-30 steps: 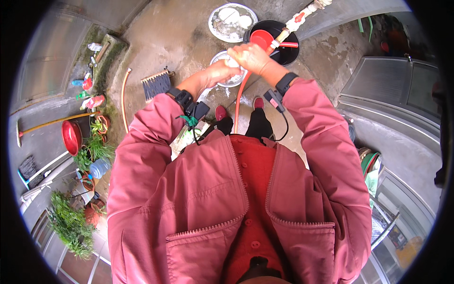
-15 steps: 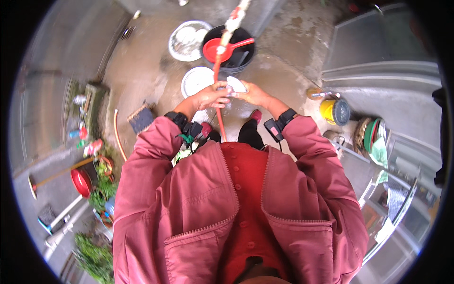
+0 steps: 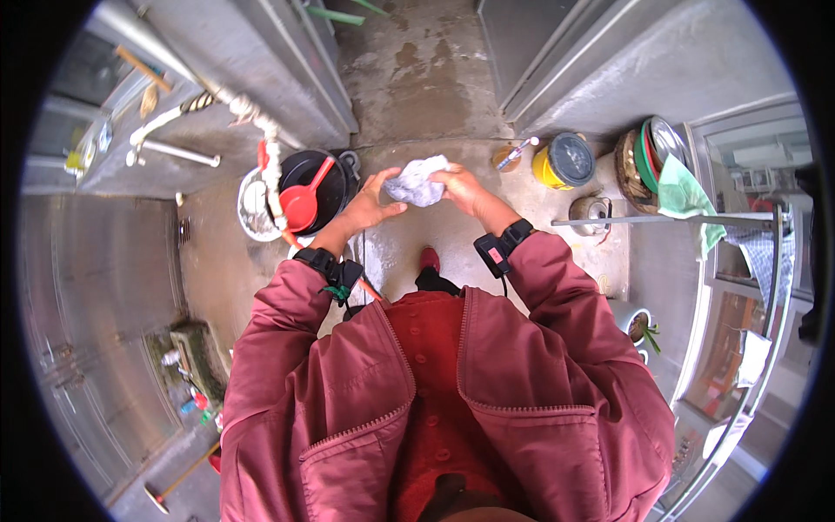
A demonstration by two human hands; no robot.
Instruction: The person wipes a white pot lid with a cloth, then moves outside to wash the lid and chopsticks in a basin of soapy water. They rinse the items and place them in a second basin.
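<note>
A crumpled whitish-grey cloth (image 3: 418, 181) is held up in front of me at chest distance. My right hand (image 3: 464, 190) pinches its right edge between thumb and fingers. At the cloth's left edge is my left hand (image 3: 372, 207), fingers curled against the fabric and thumb sticking out below. Both wrists wear black straps with small devices. Left of my left hand, a red long-handled dipper (image 3: 300, 207) rests in a black tub (image 3: 341, 187), beside a white basin (image 3: 252, 209) partly covered by a wrapped pipe.
To the right along the wall stand a yellow bucket (image 3: 553, 165) with a dark lid, a metal kettle (image 3: 590, 214) and stacked basins (image 3: 648, 157). A metal rack (image 3: 757, 217) with a green cloth (image 3: 687, 202) juts in at right. An orange hose (image 3: 370, 290) passes by my left forearm.
My body has turned to the right, so the tubs now lie to my left. The cloth came along in my hands and is more spread out, with my hands further apart.
</note>
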